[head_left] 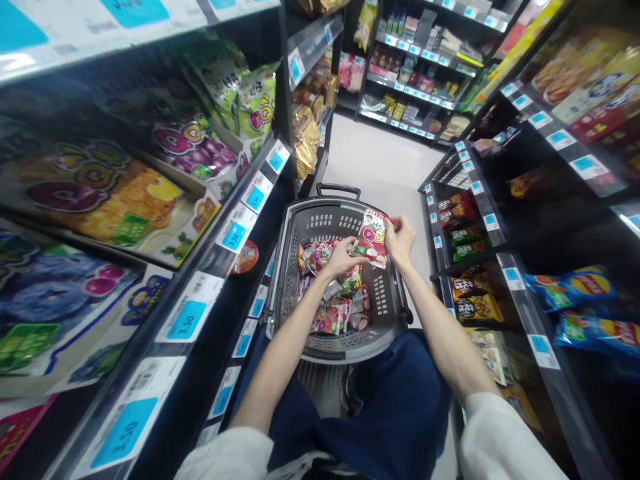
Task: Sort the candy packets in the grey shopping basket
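A small red and white candy bag (371, 239) is held up over the grey shopping basket (390, 300). My right hand (400, 237) pinches its right edge. With its fingers under the lower left corner, my left hand (344, 259) grips the same bag. Below, several candy bags (333, 317) in red, green and white lie heaped in the basket. The basket has slotted walls and a dark handle (339, 190) at its far end. It stands on the floor in front of my knees.
Close on my left is a shelf with price tags (187, 313) and boxes of candy bags (200, 150). The right shelf holds blue chip bags (595, 330) and snack packs (475, 307). Light floor (377, 150) leads to a stocked shelf (420, 73) at the back.
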Available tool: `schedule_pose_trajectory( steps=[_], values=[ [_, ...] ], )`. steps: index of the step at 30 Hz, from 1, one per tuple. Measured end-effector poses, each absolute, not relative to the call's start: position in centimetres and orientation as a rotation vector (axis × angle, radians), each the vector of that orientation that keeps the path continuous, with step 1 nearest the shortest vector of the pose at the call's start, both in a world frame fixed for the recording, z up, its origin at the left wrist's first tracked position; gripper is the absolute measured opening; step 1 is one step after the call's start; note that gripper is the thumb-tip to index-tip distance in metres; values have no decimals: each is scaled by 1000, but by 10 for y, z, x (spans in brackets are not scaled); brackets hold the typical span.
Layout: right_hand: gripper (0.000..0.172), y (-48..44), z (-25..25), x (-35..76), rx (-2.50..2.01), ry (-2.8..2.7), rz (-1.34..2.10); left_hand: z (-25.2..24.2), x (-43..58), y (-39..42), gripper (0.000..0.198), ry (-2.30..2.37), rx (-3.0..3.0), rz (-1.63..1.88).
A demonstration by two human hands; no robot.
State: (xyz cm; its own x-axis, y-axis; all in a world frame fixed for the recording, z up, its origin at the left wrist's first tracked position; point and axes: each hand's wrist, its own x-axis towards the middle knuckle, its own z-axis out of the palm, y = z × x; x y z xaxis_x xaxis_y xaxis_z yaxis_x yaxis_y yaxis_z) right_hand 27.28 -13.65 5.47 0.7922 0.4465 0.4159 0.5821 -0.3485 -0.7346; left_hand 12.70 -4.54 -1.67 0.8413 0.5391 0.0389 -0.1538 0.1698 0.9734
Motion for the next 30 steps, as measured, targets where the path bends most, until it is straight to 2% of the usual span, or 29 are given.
schedule_pose_trajectory(
  steps=[15, 25, 30],
  values=[
    [43, -128, 25, 297, -1768, -544, 14, -5, 126, -51, 62, 311, 1327, 516],
    [35, -128, 43, 282, -1751, -737, -72, -18, 130, -50, 56, 447, 1359, 584],
    [36, -124, 45, 278, -1637, -666, -72, -20, 131, -48, 56, 445, 1330, 599]
  ],
)
